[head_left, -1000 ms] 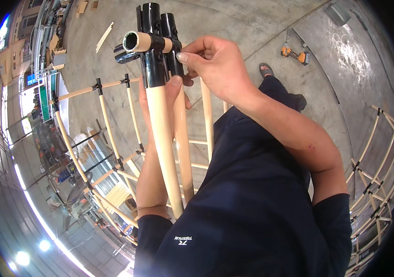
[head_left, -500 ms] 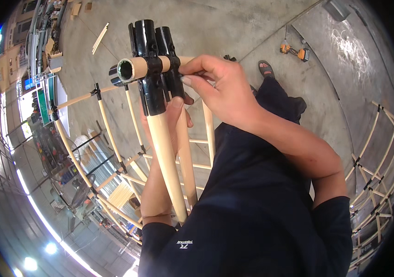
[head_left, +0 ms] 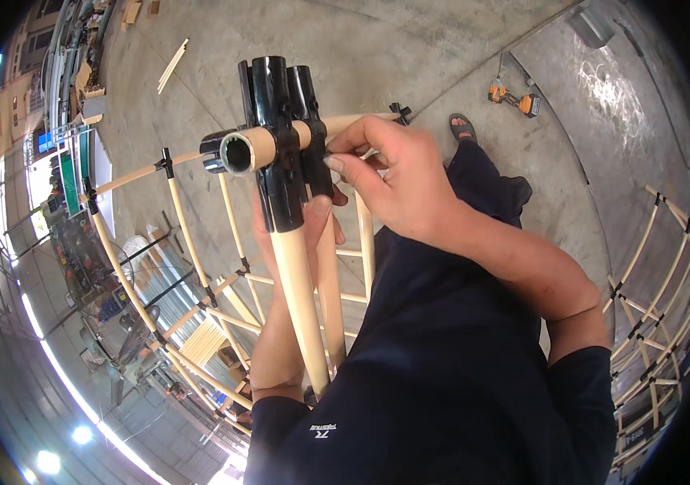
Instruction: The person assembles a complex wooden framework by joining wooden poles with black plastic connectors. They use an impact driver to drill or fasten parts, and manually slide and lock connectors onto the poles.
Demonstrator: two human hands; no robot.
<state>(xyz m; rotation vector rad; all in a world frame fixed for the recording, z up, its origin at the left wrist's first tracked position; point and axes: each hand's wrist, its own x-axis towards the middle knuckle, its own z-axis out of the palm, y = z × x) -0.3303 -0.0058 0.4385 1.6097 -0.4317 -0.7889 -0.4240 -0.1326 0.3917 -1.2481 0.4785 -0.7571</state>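
Observation:
Two upright cream pipes [head_left: 300, 299] rise in front of me, with black pipe joints [head_left: 282, 190] at their tops. A horizontal cream pipe [head_left: 261, 145] passes through the joints, its hollow end facing me. From behind and below, my left hand [head_left: 317, 213] wraps round the joints' lower part, thumb in front, fingers partly hidden. My right hand [head_left: 397, 174] is closed in a pinch against the right side of the farther joint. Something small and dark shows at its fingertips, too small to name.
Cream pipe framework with black joints [head_left: 165, 164] extends on the left. Another pipe frame [head_left: 644, 315] stands at far right. An orange-and-black cordless drill [head_left: 514, 99] lies on the concrete floor, as do loose thin sticks [head_left: 173, 66]. My sandalled foot [head_left: 462, 126] is near the drill.
The joints and pipe appear lower and slightly farther right in the picture, as the view has shifted. My right hand keeps its pinch beside the joint, and my left hand keeps its hold.

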